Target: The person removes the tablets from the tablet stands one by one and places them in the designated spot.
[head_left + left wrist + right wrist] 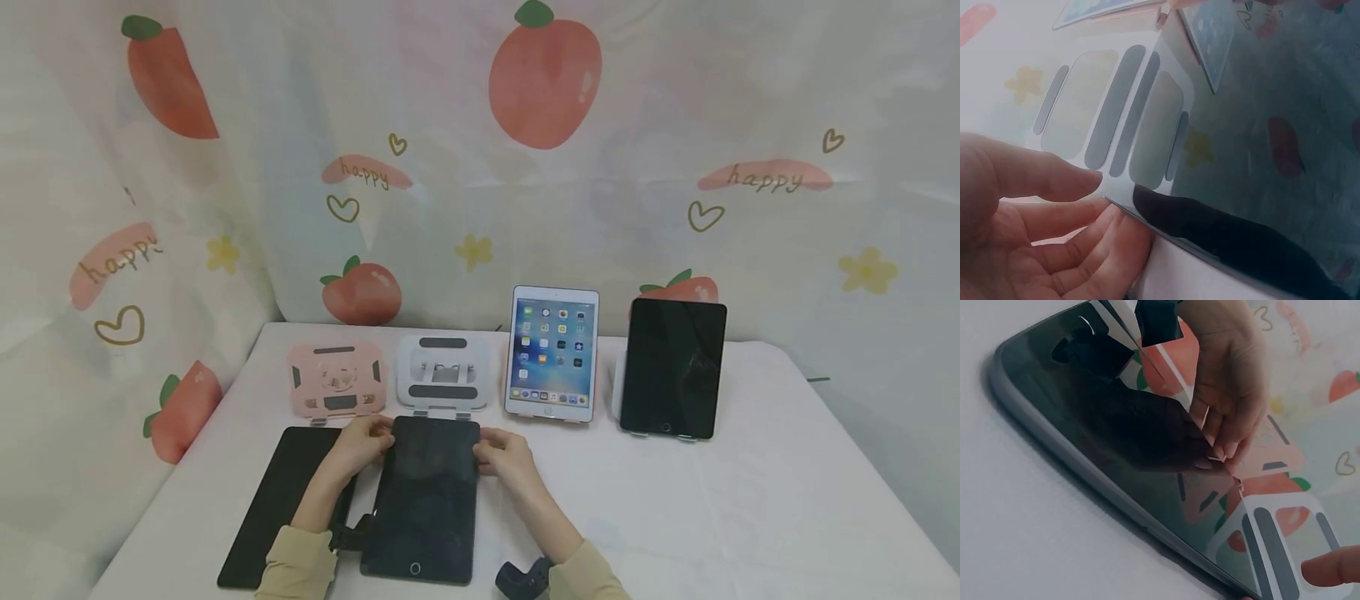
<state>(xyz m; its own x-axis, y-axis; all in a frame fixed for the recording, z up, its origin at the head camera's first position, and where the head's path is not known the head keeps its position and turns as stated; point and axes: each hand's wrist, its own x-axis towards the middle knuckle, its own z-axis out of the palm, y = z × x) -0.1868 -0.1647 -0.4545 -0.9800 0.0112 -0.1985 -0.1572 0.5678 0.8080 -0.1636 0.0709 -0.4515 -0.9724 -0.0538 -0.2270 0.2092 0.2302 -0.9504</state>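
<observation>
A black tablet (pixel 427 500) lies in front of a white folding stand (pixel 408 367), screen up, its home button towards me. At its far left corner my left hand (pixel 362 446) holds the edge; the left wrist view shows the thumb above and curled fingers (pixel 1094 250) under the rim. My right hand (pixel 513 458) grips the opposite far corner. In the right wrist view its thumb (pixel 1335 569) is over the tablet's far end, most of that hand being out of frame. The glossy screen (pixel 1116 444) mirrors the left hand and the stand.
A second black tablet (pixel 258 508) lies flat at left, partly behind my left forearm, before a pink stand (pixel 367 367). Further right, a white tablet with a lit screen (pixel 552 354) and a dark tablet (pixel 672 367) stand propped up. A fruit-patterned curtain (pixel 450 50) hangs behind the table.
</observation>
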